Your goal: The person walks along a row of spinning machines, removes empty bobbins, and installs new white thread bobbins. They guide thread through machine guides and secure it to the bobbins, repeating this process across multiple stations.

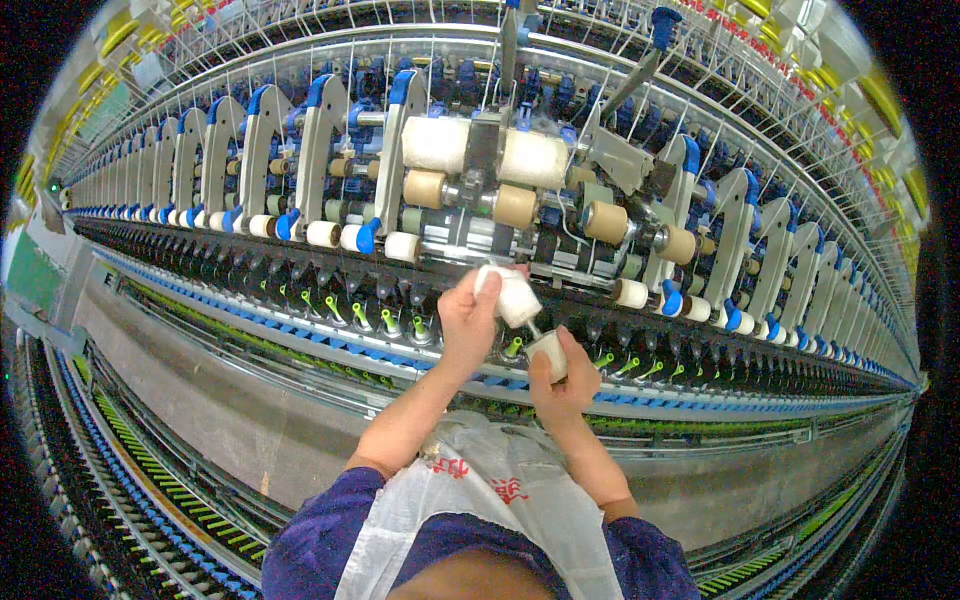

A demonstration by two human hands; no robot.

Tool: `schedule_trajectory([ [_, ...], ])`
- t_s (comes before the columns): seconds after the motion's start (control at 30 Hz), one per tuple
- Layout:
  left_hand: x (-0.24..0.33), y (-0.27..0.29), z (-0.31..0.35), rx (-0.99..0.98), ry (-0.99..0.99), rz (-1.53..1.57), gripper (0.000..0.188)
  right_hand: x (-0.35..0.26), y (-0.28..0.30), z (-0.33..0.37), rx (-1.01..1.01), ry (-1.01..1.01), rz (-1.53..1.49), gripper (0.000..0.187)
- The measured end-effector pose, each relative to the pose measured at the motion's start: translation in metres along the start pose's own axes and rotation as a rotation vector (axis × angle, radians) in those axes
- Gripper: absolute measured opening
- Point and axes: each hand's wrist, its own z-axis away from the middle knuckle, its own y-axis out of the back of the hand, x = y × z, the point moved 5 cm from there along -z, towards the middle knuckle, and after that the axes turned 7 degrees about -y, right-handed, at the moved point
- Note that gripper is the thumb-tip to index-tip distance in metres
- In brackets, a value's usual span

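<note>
My left hand [466, 322] is raised in front of the spinning frame, gripping a white roller-like piece [511, 297] by its upper end. My right hand [560, 385] sits just below and to the right, fingers closed on a second white roller end [549, 355]. A thin metal pin joins the two white pieces between my hands. Both hands hover over the row of green spindle tips [400, 322], right under the opened drafting section with large cream rollers [485, 150].
The long spinning machine [300, 180] curves across the whole view, with white-and-blue weighting arms [318, 140] in a row. Grey rails and green-studded tracks [150, 440] run below. A white plastic apron [500, 500] covers my front.
</note>
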Motion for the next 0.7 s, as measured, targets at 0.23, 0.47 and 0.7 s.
schedule_trajectory([
  [0.23,-0.015,-0.026,0.008,-0.338,0.438,0.033,0.039,-0.001,0.088,-0.104,0.351,-0.094,-0.534,0.031],
  [0.47,0.031,-0.123,-0.038,-0.391,-0.116,-0.379,0.026,0.018,0.046,-0.232,-0.231,-0.524,-0.454,0.029],
  [0.7,-0.077,-0.021,0.067,-1.063,-0.006,-0.777,0.024,0.018,0.062,-0.232,-0.609,-0.421,-0.108,0.033],
])
